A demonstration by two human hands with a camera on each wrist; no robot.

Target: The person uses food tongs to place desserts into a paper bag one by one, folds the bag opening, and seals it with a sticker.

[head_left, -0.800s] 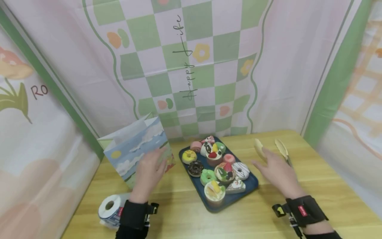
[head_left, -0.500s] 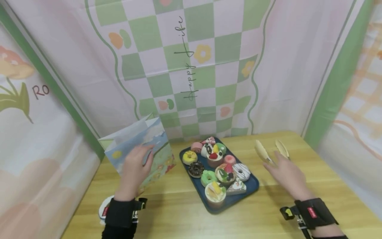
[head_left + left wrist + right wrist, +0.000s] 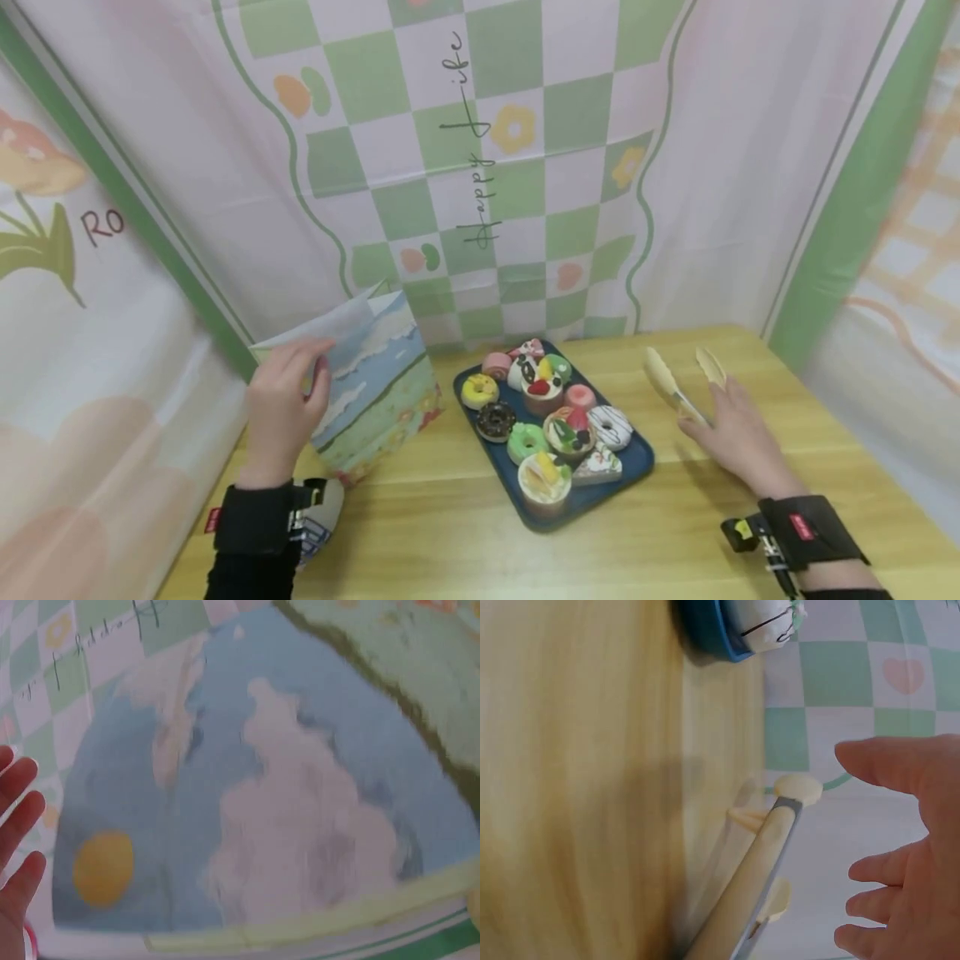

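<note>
My left hand (image 3: 287, 408) is over the left part of a paper gift bag (image 3: 390, 375) printed with clouds and flowers. Its fingers are bent loosely and hold nothing. In the left wrist view the fingertips (image 3: 26, 874) appear beside the bag's printed sun, with a gap between. On the right, my right hand (image 3: 742, 437) hovers above food tongs (image 3: 663, 375) with cream tips. The right wrist view has the thumb and fingers spread, apart from the tongs (image 3: 750, 877). In the head view this hand hides part of the tongs' handle.
A dark blue tray (image 3: 633, 460) of toy donuts, cupcakes and cake slices lies mid-table. Partly behind my left wrist is a paper roll (image 3: 326, 508). A patterned curtain (image 3: 585, 200) hangs along the back of the wooden table (image 3: 465, 550).
My left hand has moved left across the front of the bag towards its upper left corner. My right hand has shifted right, over the tongs. Bag and tray stay put.
</note>
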